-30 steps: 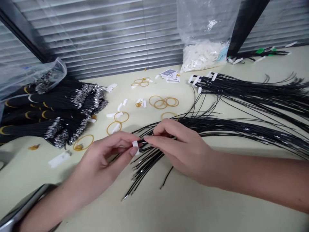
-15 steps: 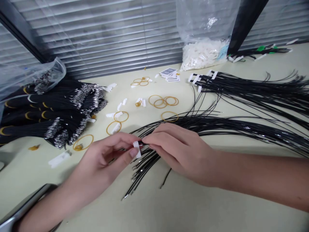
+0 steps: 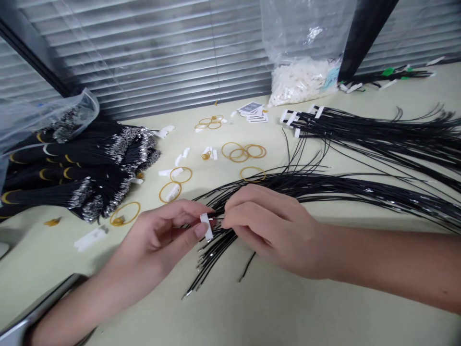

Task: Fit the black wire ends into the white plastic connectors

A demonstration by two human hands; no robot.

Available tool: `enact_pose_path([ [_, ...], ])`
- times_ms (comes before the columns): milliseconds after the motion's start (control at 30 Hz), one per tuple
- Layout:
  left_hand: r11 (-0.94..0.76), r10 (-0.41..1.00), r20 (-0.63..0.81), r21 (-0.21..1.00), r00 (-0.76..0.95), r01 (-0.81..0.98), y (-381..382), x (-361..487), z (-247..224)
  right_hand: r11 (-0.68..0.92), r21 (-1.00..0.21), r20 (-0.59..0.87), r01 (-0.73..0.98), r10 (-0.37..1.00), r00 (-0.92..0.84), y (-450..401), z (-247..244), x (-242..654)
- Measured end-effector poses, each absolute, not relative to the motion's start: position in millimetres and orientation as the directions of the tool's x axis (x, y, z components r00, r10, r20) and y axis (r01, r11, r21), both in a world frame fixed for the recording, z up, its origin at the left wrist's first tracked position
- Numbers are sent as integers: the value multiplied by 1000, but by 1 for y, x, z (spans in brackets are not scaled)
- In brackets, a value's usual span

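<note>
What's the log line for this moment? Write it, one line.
left hand: pinches white plastic tag | right hand: grips black wire bundle | nearby: rubber bands, bagged white plastic pieces

No words, numbers or brands can be read anywhere. The pale blue label (image 3: 332, 74) on the plastic bag (image 3: 306, 38) carries small print, too blurred to make out. The top card of the small stack (image 3: 250, 109) has a dark printed pattern, and the edges of the cards beneath it show faint marks, neither legible. The green tags (image 3: 388, 72) at the far side of the table (image 3: 273, 307) are too small to tell whether they bear any marks. On the white tab (image 3: 206, 227) by the black cables (image 3: 324, 186), any print is likewise too small to tell.
</note>
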State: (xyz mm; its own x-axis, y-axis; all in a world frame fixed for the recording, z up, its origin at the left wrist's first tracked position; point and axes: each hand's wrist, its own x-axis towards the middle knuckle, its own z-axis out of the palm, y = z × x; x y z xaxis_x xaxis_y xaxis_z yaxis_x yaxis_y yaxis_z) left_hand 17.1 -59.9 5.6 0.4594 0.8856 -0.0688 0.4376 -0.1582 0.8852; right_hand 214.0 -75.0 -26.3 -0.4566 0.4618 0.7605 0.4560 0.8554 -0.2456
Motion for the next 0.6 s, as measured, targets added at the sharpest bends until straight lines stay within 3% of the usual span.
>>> enact_pose_path([
  [333,-17,871,-154,939,466,342,-57,18,3,872,-233,764,431,439,-473,-73,-26,215],
  [600,-134,868,-87,907,489,399,-61,21,4,874,-197,767,444,420,-486,-73,-27,213],
])
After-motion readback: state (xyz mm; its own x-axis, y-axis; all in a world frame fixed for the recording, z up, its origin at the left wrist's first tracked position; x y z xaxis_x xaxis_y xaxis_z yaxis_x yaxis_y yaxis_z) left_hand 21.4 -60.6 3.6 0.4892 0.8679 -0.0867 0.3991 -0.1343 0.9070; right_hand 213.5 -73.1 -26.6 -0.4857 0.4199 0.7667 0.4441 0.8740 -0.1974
